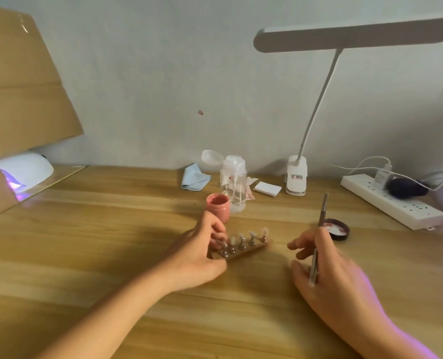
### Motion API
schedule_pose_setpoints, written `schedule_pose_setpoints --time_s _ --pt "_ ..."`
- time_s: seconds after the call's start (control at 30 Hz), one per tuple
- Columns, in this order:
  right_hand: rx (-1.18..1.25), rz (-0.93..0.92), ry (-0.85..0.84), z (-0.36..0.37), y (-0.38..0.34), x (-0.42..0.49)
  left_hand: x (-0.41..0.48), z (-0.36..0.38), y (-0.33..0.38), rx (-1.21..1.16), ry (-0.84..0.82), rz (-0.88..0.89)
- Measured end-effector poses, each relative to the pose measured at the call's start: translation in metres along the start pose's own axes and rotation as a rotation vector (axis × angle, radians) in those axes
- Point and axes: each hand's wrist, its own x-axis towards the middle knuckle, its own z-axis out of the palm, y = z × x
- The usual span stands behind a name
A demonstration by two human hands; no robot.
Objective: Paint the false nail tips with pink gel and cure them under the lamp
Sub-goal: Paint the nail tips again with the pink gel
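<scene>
A wooden table (85,255) fills the near view, with a pale wall behind it; a sheet of cardboard (21,86) leans in at the far left; a white desk lamp (357,35) is clipped at the far edge, its flat head reaching out to the right overhead; a white power strip (386,203) lies at the far right, running near-right to far-left, with plugs and a cable in it. The curing lamp (26,169) sits far left beneath the cardboard, glowing violet inside.

The left hand (197,255) grips the left end of the holder (243,248), fingers curled over it; the holder is mid-table, its long axis running near-left to far-right; blur hides whether it rests on the wood. The right hand (329,275), just right of the holder and apart from it, holds the brush (318,229), its other fingers loosely stretched leftward.

A clear pump bottle (233,185) stands far of the holder, cap flipped open; the open pink jar (217,207) stands just near-left of it; a blue cloth (194,177) lies left of the bottle and white pads (267,188) right of it; the jar's dark lid (335,229) lies upturned beside the right hand. The brush runs near to far, bristles pointing away toward the wall; the nail tips (252,234) stand in a row on small pegs along the holder.
</scene>
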Motion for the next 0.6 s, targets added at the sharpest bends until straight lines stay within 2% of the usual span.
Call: schedule_pose_setpoints --time_s 0.23,0.6 --pt "0.038 0.007 -0.108 0.018 -0.007 0.04 0.002 0.0 -0.007 0.096 0.129 0.01" --pt "0.11 -0.225 0.048 0.046 -0.028 0.052 0.0 -0.043 -0.034 0.256 0.097 -0.046"
